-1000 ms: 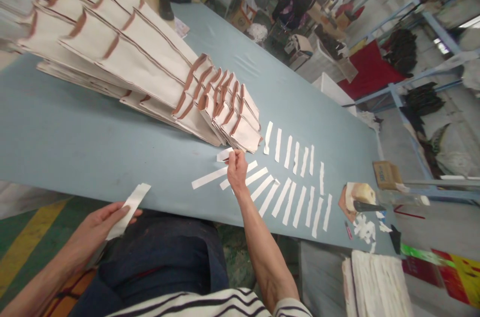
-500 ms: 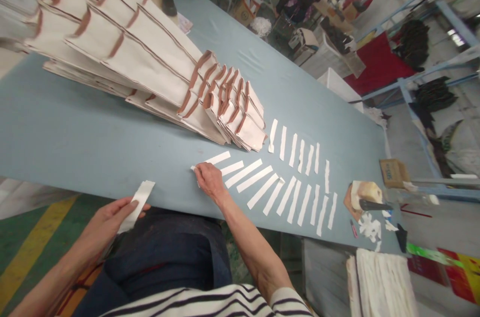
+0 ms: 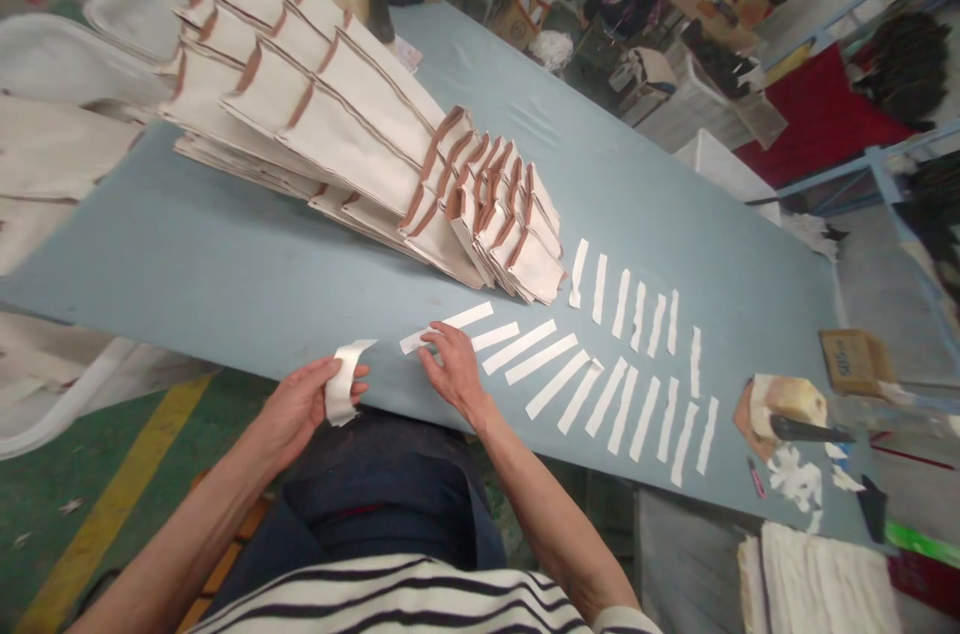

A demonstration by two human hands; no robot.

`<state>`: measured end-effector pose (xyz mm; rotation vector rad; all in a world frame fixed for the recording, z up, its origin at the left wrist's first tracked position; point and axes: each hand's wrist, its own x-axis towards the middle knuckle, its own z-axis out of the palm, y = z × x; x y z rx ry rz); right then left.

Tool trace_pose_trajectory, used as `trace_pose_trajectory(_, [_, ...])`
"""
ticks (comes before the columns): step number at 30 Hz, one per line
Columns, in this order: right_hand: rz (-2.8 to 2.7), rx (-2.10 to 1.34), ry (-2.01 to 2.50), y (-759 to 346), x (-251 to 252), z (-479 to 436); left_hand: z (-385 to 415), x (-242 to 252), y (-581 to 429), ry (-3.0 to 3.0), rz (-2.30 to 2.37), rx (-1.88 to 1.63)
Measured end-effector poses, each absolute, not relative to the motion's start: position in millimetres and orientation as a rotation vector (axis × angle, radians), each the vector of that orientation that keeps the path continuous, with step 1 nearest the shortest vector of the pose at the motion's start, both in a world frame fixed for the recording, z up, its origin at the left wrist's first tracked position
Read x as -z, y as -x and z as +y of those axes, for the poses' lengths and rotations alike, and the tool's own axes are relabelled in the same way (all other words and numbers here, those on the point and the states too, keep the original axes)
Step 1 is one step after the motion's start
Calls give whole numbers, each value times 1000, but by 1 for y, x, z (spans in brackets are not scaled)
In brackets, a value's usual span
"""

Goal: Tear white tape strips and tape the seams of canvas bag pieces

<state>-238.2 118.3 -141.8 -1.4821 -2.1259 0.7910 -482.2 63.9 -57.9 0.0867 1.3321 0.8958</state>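
My left hand is closed on a bent white strip, perhaps a small stack of strips, at the table's near edge. Its thumb lies on the near face and the fingertips show beyond it. My right hand is open, fingers slightly apart, with its fingertips at a white strip lying flat on the blue-grey table. To the right of that hand, several more white strips lie side by side in a slanting row. A shorter row of white strips lies behind them.
Stacked cream fabric pieces with brown edges fan across the table's far left. A tape dispenser, white scraps and a pink-handled cutter lie at the right end. A white tub stands beyond the left edge.
My right hand has loosened from the strip's left end and moved along it, leaving the strip flat on the table. My left hand has come nearer, its strip now curled. The view has shifted left.
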Motion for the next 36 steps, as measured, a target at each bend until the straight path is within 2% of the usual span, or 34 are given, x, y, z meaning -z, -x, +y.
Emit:
trace_pose_trajectory(8, [-1888, -839, 1246, 242, 53, 109, 109, 23, 471, 10, 946, -936])
trace_pose_trajectory(12, [-1957, -881, 1145, 243, 28, 101, 124, 12, 466, 33, 853, -918])
trace_pose_trajectory(17, [-1744, -951, 1286, 238, 29, 106, 124, 8, 456, -25, 781, -925])
trace_pose_trajectory(20, [-1488, -1235, 1460, 235, 35, 114, 116, 8, 444, -123, 752, -889])
trace_pose_trajectory(23, [-1308, -1582, 1414, 237, 42, 116, 105, 8, 427, -202, 777, -888])
trace_pose_trajectory(26, [-1144, -1766, 1331, 240, 51, 110, 98, 9, 411, -228, 812, -901])
trace_pose_trajectory(36, [-1152, -1749, 1312, 221, 55, 91, 83, 30, 381, -317, 1004, -855])
